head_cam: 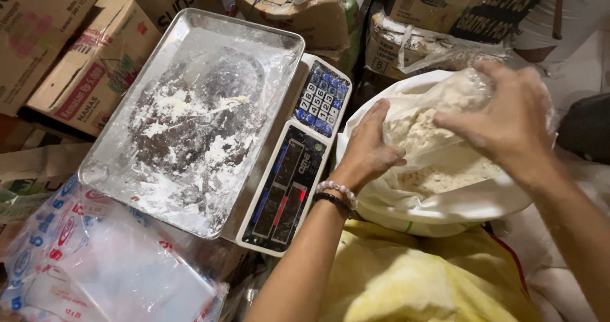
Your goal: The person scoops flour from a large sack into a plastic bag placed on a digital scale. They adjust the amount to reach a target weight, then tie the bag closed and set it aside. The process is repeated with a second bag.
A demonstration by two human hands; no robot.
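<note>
Both hands work in an open white flour sack [445, 201] at three o'clock of the view. The left hand [368, 147] and right hand [508, 122] both grasp a clear plastic bag [438, 106] partly filled with flour. At nine o'clock from the sack stands a digital scale [298, 169] carrying a flour-dusted metal tray [190, 119].

Scale [298, 163] and boxes [95, 61] crowd the sack [445, 207]
</note>
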